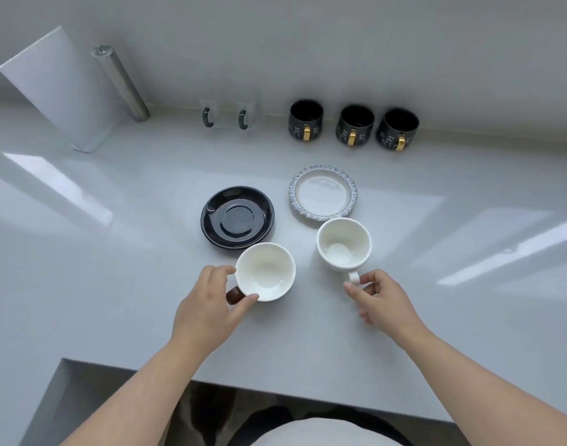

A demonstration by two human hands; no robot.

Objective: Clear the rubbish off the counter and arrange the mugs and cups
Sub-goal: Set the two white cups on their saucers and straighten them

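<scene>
Both hands gripped cup handles: the left hand (208, 304) on the brown-handled cup (265, 272), the right hand (380, 297) on the white cup (343, 243); both looked light, glossy, breakable.

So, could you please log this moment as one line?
left hand: on brown-handled cup | right hand: at white cup handle | black saucer, blue-rimmed saucer: bare

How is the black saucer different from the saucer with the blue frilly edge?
The black saucer is dark and glossy all over, while the blue-edged saucer is white inside with a patterned blue rim. The black saucer has a smooth round edge; the blue-edged saucer's edge is wavy. The black saucer sits nearer the left hand, the blue-edged saucer farther right. Both lie flat, empty, on the counter.
</scene>
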